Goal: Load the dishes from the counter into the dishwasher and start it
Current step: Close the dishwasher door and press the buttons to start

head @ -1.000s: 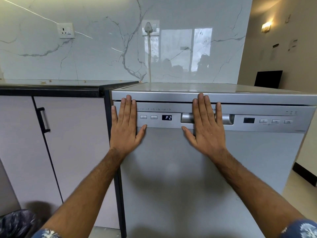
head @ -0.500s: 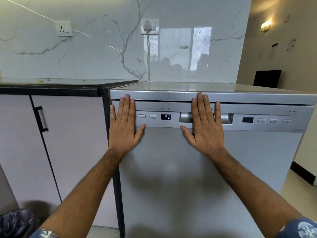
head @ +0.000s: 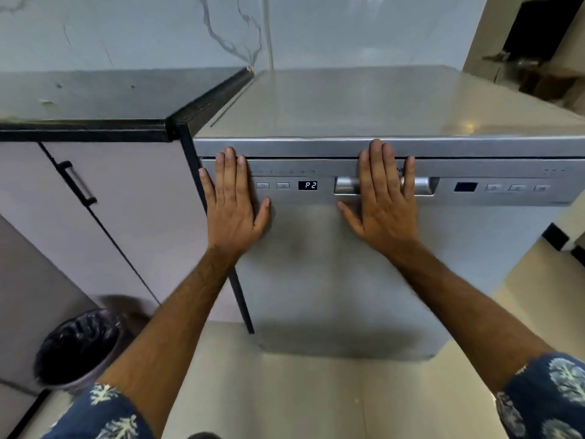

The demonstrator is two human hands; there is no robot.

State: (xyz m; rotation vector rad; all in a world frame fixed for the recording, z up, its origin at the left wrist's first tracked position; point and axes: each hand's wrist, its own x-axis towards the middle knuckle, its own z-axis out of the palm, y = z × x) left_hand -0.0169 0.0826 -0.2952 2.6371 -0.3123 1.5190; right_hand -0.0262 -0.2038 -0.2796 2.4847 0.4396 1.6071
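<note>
Head: hands (head: 232, 204) seemingly press dishwasher (head: 332, 264) (shut)

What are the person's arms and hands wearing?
Both hands, the left hand and right hand, are bare, with no rings or watch showing. The forearms are bare too. Near the elbows are dark blue fabric sleeves printed with pale leaf-like shapes.
</note>
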